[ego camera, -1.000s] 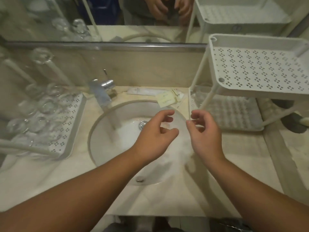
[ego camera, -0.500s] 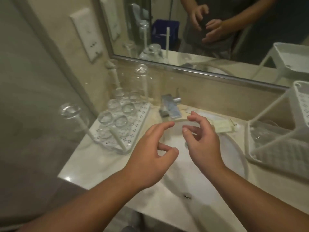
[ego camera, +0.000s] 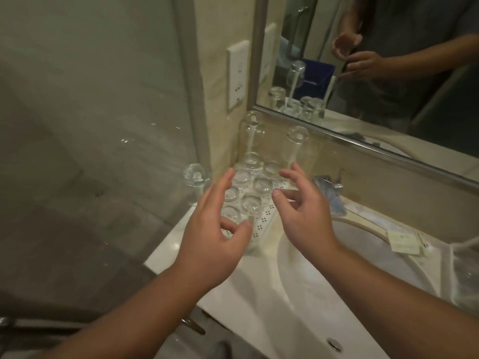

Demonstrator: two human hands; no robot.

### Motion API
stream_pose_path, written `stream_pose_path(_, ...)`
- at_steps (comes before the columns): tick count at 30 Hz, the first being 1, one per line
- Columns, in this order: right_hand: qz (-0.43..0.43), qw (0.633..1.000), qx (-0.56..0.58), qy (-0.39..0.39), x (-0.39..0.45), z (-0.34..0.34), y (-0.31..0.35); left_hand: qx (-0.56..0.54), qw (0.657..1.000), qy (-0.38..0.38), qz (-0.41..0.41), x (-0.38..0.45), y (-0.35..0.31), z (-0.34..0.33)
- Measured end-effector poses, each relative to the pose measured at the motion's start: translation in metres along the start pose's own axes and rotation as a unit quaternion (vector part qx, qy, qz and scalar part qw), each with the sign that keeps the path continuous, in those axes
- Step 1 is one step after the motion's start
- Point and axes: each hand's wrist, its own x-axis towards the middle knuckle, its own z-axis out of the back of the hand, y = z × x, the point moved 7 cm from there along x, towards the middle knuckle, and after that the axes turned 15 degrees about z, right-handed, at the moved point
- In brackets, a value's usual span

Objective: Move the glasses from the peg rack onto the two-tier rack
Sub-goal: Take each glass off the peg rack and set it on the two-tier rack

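Status check, landmark = peg rack (ego camera: 261, 224), the white perforated tray sitting in the counter corner left of the sink (ego camera: 350, 268).

Glasses: all are looking unmoved. A cluster of clear glasses (ego camera: 251, 204) is standing mouth-down on the rack's tray, roughly seven by my count, though blur and transparency are making the tally uncertain. Three more are hanging inverted on tall pegs: one glass (ego camera: 251, 133) at the rack's far corner, a second glass (ego camera: 298, 141) toward its faucet side, and a third glass (ego camera: 195, 177) leaning out past its left edge.

Left hand (ego camera: 215, 244): hovering over the rack's near end, fingers spread and loosely curved, gripping nothing.

Right hand (ego camera: 305, 216): hovering over the rack's sink-side edge, fingers relaxed and apart, thumb pointing toward the cluster, also carrying nothing. No contact with any glass that I can confirm.

Two-tier rack: only a blurred white sliver (ego camera: 466, 268) is showing far to the right of the peg rack, across the sink; I cannot tell whether anything is sitting on it.

Judgement: the transfer is looking at or near its start. Both hands are closing in for a pick; every visible glass is remaining to be carried across.
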Motion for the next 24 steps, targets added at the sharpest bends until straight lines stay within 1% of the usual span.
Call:
stream_pose_path(5,0.050,0.998,-0.034,0.031,0.028,-0.042,0.016,0.004,0.997,-0.074,0.029,0.021,0.024,0.041)
stream_pose_path(7,0.056,0.996,-0.050,0.048,0.038,-0.059,0.019,0.011,0.994,-0.101,0.039,0.031,0.034,0.053)
stream_pose_path(10,0.052,0.990,-0.088,0.102,0.054,-0.086,0.018,0.016,0.990,-0.126,0.069,0.048,0.054,0.065)
stream_pose_path(13,0.042,0.968,-0.150,0.196,0.064,-0.113,0.009,0.021,0.985,-0.132,0.108,0.064,0.078,0.069)
stream_pose_path(16,0.028,0.949,-0.177,0.258,0.071,-0.133,-0.001,0.030,0.983,-0.128,0.132,0.080,0.099,0.064)
stream_pose_path(20,0.033,0.936,-0.186,0.298,0.077,-0.152,-0.008,0.035,0.978,-0.105,0.177,0.099,0.124,0.051)
stream_pose_path(22,0.035,0.931,-0.190,0.310,0.081,-0.159,-0.011,0.035,0.980,-0.095,0.173,0.106,0.129,0.044)
stream_pose_path(24,0.040,0.926,-0.197,0.319,0.085,-0.166,-0.012,0.003,0.982,-0.083,0.170,0.111,0.132,0.038)
